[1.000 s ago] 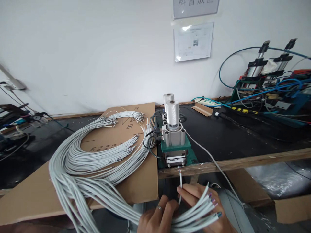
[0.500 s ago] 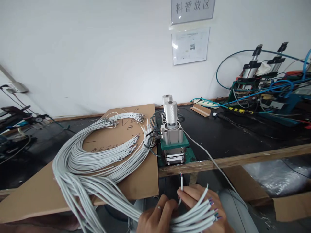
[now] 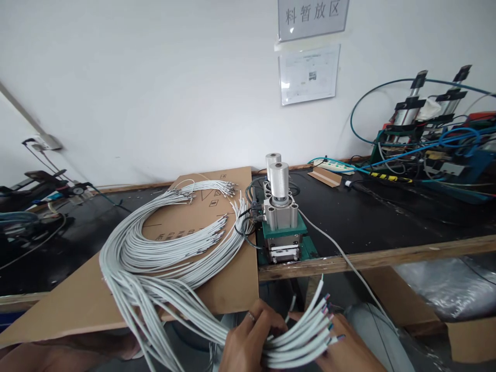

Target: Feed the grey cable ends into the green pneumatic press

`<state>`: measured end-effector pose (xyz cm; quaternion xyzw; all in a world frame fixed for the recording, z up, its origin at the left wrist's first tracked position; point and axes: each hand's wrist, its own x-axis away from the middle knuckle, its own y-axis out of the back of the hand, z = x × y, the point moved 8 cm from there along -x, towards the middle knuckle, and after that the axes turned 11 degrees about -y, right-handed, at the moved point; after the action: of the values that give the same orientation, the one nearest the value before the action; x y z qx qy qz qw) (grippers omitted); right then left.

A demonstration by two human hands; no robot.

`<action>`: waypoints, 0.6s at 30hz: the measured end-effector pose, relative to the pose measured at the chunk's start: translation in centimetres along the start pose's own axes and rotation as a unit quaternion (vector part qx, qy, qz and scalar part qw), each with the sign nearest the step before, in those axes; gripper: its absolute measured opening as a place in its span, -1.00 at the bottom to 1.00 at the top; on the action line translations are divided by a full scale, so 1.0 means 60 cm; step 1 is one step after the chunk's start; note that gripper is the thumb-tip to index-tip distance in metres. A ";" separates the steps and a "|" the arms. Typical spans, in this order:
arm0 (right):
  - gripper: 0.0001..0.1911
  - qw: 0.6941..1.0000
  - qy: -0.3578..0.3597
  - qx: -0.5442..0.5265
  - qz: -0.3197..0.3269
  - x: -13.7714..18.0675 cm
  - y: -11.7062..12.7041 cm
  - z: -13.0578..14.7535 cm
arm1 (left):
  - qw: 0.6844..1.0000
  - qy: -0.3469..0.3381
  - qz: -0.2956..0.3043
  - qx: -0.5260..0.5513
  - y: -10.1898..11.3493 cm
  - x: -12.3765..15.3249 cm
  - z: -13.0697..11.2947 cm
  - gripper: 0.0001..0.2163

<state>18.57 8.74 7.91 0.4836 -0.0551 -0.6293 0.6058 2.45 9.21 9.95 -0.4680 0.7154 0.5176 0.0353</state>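
Observation:
My left hand is closed around a bundle of white cables at the bottom of the view. Their cut ends fan out to the right, showing small coloured wire tips. Behind these ends is my right hand, largely covered by them. Its fingertips are at a single white cable that stands up between the two hands, and they appear closed on it. The rest of the bundle runs up to the left onto a cardboard sheet, where many white cables lie in a wide curve.
A small press with knurled metal cylinders stands at the edge of the black bench. Pneumatic machines with blue hoses are on the right, beyond a power strip. Cardboard and clear plastic lie under the bench. Another person's limb shows lower left.
The view has shifted slightly left. My right hand has moved lower behind the cable ends, and the single upright cable now stands lower. My left hand stays on the bundle.

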 end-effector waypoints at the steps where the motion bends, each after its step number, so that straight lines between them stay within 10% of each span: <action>1: -0.71 0.998 -0.030 -0.042 0.020 0.001 0.003 -0.001 | 1.000 -0.003 0.006 0.014 0.002 -0.004 0.000 -0.90; 7: -0.68 0.877 -0.267 -0.397 -0.035 0.018 0.010 -0.030 | 0.997 -0.053 0.059 0.016 -0.001 -0.031 -0.013 -0.84; 18: -0.72 0.752 -0.277 -0.598 -0.020 -0.023 -0.039 -0.003 | 0.995 0.011 0.092 0.036 -0.021 0.004 0.016 -0.84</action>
<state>16.76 10.57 6.99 -0.1718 0.1773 -0.6522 0.7167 2.76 9.77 8.47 -0.4043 0.7738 0.4876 -0.0040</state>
